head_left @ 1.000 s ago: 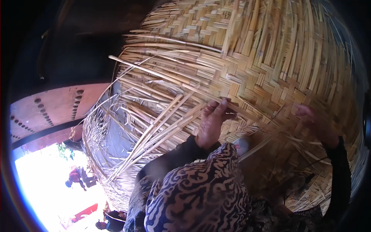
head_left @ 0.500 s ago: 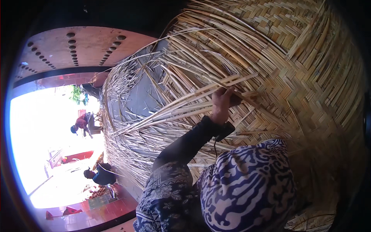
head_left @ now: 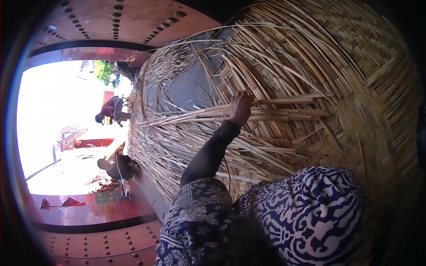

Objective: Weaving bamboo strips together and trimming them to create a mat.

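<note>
My left hand (head_left: 241, 107), in a black sleeve cuff, reaches in from the lower middle. Its fingers are closed round a few long, pale split reed stalks (head_left: 284, 114), whose cut ends stick out to the right. Under them spreads a woven reed mat (head_left: 377, 86) with a herringbone pattern, finished at the right. Toward the left the weave turns into loose, unwoven stalks (head_left: 159, 150) fanning out over a grey floor. My right hand is out of view.
A dark blue and white patterned cloth (head_left: 310, 213) bulges over the mat at the lower right. Two people, one in red (head_left: 110, 111) and one in dark clothes (head_left: 120, 167), are bent over in the bright doorway at left. Studded reddish door panels (head_left: 102, 244) flank it.
My left hand has shifted leftward along the stalks, and their ends now lie lower and more level across the mat. The whole view has moved, so the doorway and people sit farther right.
</note>
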`<state>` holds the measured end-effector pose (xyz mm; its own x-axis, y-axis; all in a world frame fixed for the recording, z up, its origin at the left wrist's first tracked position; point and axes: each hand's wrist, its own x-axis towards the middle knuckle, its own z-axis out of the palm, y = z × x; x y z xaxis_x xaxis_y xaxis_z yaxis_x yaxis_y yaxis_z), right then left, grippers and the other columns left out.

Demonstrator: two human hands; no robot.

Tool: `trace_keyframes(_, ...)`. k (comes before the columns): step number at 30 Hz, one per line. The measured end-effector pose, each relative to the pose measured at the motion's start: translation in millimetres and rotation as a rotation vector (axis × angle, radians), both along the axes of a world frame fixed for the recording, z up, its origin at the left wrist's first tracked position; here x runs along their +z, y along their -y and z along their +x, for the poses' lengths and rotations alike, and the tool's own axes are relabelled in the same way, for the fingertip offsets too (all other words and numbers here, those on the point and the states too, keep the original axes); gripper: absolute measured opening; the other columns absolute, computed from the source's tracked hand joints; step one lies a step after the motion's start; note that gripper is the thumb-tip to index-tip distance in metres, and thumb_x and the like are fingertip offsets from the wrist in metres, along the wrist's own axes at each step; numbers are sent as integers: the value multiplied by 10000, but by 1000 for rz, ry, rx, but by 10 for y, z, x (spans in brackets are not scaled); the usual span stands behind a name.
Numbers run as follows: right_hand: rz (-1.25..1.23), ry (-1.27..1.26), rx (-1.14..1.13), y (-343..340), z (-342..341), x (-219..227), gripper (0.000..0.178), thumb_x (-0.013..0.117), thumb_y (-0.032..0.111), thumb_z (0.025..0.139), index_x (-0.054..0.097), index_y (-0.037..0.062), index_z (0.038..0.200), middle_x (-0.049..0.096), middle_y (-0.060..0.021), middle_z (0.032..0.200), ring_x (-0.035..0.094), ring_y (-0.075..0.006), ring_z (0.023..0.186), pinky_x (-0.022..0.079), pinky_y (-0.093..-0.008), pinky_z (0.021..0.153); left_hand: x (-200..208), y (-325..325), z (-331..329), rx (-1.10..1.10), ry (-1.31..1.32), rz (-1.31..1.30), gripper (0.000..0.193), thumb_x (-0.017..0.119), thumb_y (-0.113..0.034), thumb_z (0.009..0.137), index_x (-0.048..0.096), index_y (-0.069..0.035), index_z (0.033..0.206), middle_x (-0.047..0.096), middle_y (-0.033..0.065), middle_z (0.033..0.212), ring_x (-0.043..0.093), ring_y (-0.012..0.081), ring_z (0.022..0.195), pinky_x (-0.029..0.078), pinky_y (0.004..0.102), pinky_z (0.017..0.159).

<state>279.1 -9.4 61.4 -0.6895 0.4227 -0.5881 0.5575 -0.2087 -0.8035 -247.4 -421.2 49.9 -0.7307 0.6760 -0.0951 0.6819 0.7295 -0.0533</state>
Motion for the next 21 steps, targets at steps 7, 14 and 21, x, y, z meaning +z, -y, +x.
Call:
trace_keyframes(7, 973, 29, 496, 180, -441, 268, 311, 449, 289, 866, 555, 9, 952, 471, -48, 624, 471, -160, 590, 387, -295, 525, 297, 379, -1, -159, 23, 340, 131, 537, -91, 733, 498, -59, 854, 511, 90, 764, 493, 280, 773, 374, 370, 647)
trace_keyframes(14, 959, 7, 358, 438, -854, 276, 292, 490, 305, 835, 549, 43, 951, 495, -67, 693, 514, -212, 702, 414, -360, 551, 820, -877, 528, -373, -192, 642, 203, 585, -111, 706, 534, -62, 896, 461, 46, 655, 451, 193, 602, 361, 329, 544)
trace_keyframes(21, 585, -109, -3, 287, -1203, 7, 283, 480, 265, 834, 516, 35, 995, 487, -89, 778, 505, -221, 770, 405, -359, 609, 733, -1791, 1698, -619, 638, 656, 459, 535, -179, 767, 398, 14, 1161, 567, 115, 845, 571, 242, 758, 490, 328, 637)
